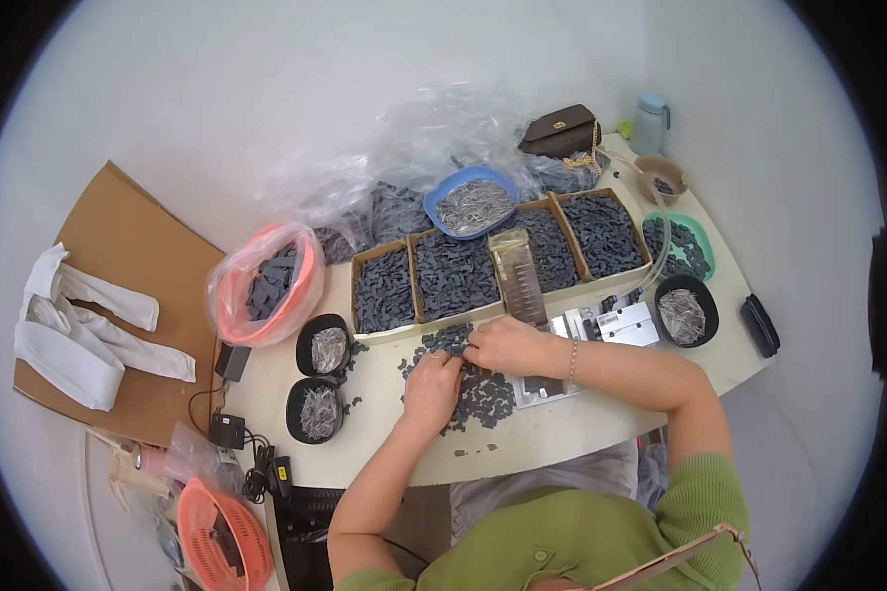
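Note:
Over a loose pile of small dark grey parts [485,399], my two hands are close together. My left hand [432,394] is closed, its fingertips pinched at the pile's upper part. Just right of it, my right hand [508,345] is closed too, with fingers pressed together and pointing at the left one. Whatever lies between the fingertips is too small to make out. Beside my right wrist is a small white and metal device [626,325] with a clear tube. A clear ribbed strip [519,281] leans from the boxes down toward my right hand.
Behind the pile stand cardboard boxes [384,327] full of dark parts. A blue bowl [432,209] of metal pins rests on them. Black bowls [307,366] of pins flank my work. Further out are a pink basket [310,281], a green tray [712,258] and a black case [759,326].

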{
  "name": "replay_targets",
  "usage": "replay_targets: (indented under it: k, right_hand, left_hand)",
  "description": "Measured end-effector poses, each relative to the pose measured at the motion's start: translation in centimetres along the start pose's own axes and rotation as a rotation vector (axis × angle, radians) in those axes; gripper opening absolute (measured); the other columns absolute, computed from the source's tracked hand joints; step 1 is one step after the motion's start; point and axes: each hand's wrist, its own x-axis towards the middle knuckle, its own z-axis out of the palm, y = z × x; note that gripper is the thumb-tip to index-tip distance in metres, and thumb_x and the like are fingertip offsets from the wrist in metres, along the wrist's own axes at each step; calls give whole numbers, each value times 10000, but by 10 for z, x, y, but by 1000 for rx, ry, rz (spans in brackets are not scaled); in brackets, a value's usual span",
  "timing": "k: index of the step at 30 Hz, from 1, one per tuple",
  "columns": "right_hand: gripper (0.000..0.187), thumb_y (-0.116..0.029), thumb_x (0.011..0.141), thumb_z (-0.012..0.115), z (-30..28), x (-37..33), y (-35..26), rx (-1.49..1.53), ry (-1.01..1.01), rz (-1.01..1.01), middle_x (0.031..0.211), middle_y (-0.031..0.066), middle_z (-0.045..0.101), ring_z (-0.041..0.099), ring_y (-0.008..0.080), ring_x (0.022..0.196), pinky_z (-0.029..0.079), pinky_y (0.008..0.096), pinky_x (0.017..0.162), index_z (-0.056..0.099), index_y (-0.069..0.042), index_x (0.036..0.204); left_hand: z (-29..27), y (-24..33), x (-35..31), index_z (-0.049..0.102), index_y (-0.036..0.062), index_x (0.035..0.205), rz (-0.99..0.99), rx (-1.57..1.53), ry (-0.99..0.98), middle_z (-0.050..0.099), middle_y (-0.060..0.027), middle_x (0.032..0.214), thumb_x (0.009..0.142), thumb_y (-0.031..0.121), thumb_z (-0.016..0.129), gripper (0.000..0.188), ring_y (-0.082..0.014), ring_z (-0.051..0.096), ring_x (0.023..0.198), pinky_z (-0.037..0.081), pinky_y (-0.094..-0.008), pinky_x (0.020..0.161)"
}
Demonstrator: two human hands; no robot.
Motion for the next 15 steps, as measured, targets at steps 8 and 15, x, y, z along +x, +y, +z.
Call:
replay_targets:
  k: [8,15]
  right_hand:
    - [195,-120,717,609,-29,-66,10,153,88,124,847,57,602,620,213,815,527,353,646,644,-60,898]
    - [190,-87,728,561,-20,-90,-38,-159,315,57,868,87,600,614,237,846,517,345,659,608,22,876]
  left_hand:
    - [5,-4,11,653,30,839,-3,-93,23,606,-110,812,740,19,643,100,-299,607,764,509,-384,677]
    - [25,35,33,652,32,851,120,-401,143,632,-95,840,735,-10,667,124,-273,635,735,520,-340,650]
